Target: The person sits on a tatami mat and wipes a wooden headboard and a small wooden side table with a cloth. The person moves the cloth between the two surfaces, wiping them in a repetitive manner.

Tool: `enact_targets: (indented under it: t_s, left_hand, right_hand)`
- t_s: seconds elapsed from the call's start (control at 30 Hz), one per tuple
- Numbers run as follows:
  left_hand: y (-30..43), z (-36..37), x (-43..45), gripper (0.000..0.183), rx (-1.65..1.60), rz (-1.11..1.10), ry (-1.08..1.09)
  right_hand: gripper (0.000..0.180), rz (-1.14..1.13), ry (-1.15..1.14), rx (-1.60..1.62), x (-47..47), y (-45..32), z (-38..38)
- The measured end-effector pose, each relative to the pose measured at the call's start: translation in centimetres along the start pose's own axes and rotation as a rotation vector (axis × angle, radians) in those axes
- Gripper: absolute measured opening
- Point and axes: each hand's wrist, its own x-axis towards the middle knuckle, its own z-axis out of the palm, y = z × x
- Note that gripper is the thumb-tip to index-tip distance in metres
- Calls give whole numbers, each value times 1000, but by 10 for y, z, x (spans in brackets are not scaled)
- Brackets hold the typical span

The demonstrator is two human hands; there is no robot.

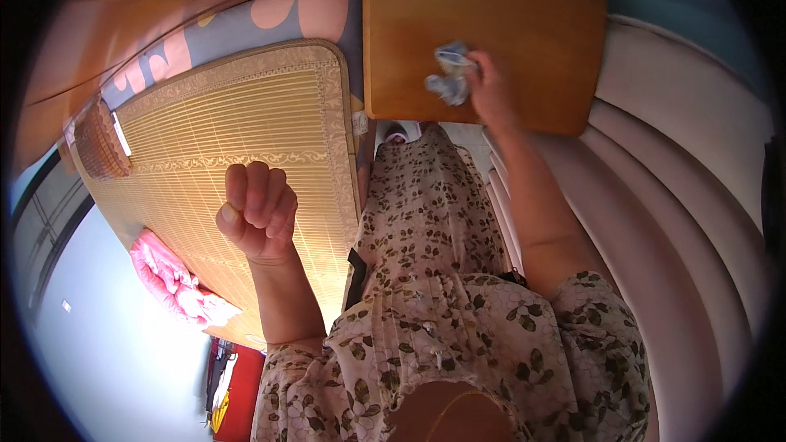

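My right hand (488,89) grips a crumpled, whitish-blue translucent item (453,73), perhaps a thin plastic bag or cloth, over the wooden tabletop (540,24). Part of that item hangs loose to the left of my fingers. Raised above a woven bamboo mat (245,110), my left hand (261,212) is curled into a fist with its thumb folded against the fingers. Nothing shows in the fist.
The mat lies over a bed with a patterned pink and grey sheet (239,24). A pink bundled cloth (169,276) and a woven basket-like item (101,141) rest at its far parts. To the right stands a padded, channelled seat or headboard (663,209).
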Motion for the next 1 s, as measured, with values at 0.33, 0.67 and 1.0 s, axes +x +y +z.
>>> enact_targets:
  t_s: [0.33,0.67,1.0]
  left_hand:
    - [-2,4,7,33,7,-2,-6]
    - [-7,3,9,32,14,-19,-18]
    - [-3,4,-1,30,4,-15,-19]
  right_hand:
    - [27,-607,58,-548,-20,47,-21]
    - [29,-61,272,214,67,-31,35]
    - [19,263,547,509,-22,117,-71]
